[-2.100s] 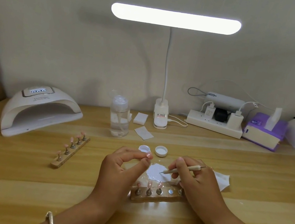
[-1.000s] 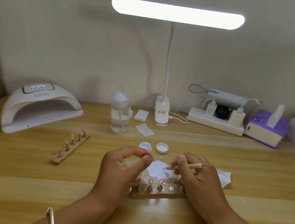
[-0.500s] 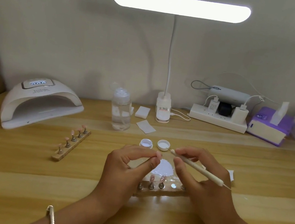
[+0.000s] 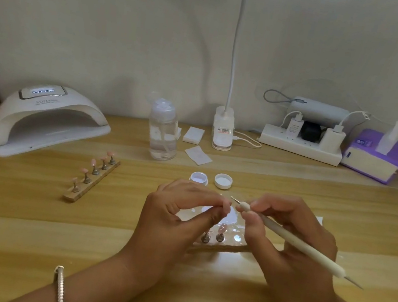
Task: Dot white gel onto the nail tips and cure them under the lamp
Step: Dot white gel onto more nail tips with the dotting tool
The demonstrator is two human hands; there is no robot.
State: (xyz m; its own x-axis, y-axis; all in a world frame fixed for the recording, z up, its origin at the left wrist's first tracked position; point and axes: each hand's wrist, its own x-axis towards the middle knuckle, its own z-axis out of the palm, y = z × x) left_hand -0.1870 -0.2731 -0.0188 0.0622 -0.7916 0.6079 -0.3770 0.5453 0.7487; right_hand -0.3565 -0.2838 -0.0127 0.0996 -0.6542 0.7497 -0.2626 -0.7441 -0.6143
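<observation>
My left hand (image 4: 179, 216) pinches a small nail tip between thumb and forefinger; the tip itself is mostly hidden by the fingers. My right hand (image 4: 286, 236) holds a cream dotting tool (image 4: 291, 238) like a pen, its front point close to the pinched tip. Below my hands lies a wooden holder (image 4: 224, 244) with two pink nail tips (image 4: 221, 229) on stands. An open white gel pot (image 4: 199, 177) and its lid (image 4: 223, 181) sit just beyond my hands. The white curing lamp (image 4: 45, 119) stands at the far left.
A second wooden holder (image 4: 93, 179) with several pink tips lies left of centre. A clear pump bottle (image 4: 163, 131), cotton pads (image 4: 193, 135), desk lamp base (image 4: 222, 131), power strip (image 4: 301, 144) and purple tissue box (image 4: 373, 156) line the back. A white sheet (image 4: 234, 217) lies under my hands.
My right hand lifted the dotting tool off the white sheet and turned it, bringing its point up beside the tip pinched in my left hand. The view tilted downward.
</observation>
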